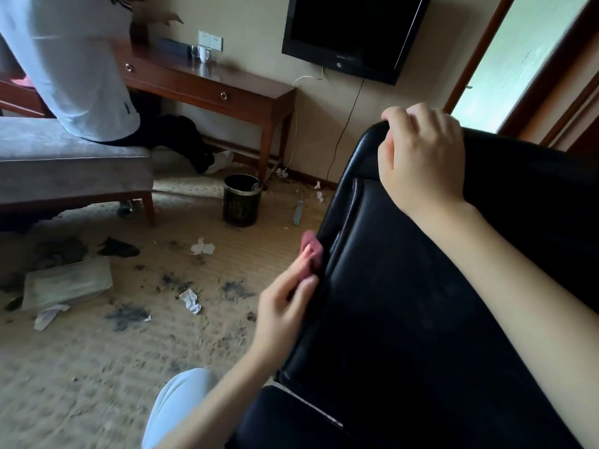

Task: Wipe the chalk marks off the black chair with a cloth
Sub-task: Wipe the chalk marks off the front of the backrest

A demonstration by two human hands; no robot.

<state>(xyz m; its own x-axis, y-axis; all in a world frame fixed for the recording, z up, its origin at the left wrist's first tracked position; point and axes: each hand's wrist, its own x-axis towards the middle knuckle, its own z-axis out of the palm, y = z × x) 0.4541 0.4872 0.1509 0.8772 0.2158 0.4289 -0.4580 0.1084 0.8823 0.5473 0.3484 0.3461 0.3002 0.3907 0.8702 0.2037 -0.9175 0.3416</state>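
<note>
While the right hand (421, 157) grips the black chair (405, 303) on top, the left hand (285, 306) pinches the cloth (311, 251) against its side.

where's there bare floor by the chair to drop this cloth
Barest carpet: the patch between the bin, the white tissue and the left edge of the chair, just beyond the left hand holding the cloth. The near carpet left of the knee holds only specks. Crowded: dark debris, a crumpled tissue and a flat packet towards the bench.
</note>
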